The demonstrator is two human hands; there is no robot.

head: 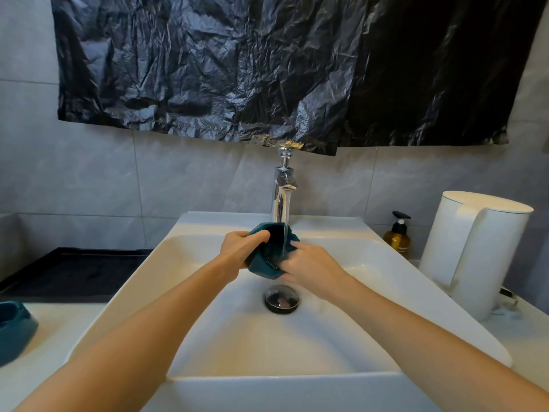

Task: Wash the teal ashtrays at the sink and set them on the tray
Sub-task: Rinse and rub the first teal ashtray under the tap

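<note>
The step in hand is the rinse of one teal ashtray (269, 254), held at the centre of the frame over the sink (267, 346), tilted so its hollow faces the person and the water stream (286, 230) from the faucet (282, 191) falls into it. The left hand (240, 248) grips the ashtray's left rim, fingers curled over the edge. The right hand (309, 266) clasps the lower right side, thumb on the rim; its fingers are blurred, so whether they rub or only hold is unclear.

To do this well, the person should probably let the left hand carry the weight and free the right fingers to scrub the hollow and the rim notches, turning the piece so water reaches the outside too. Wet glaze is likely slippery, so staying low over the basin makes sense. A second ashtray (15, 328) waits on the worktop (59, 325) at lower left; the dark tray (74, 272) lies at middle left, beside the sink.
</note>
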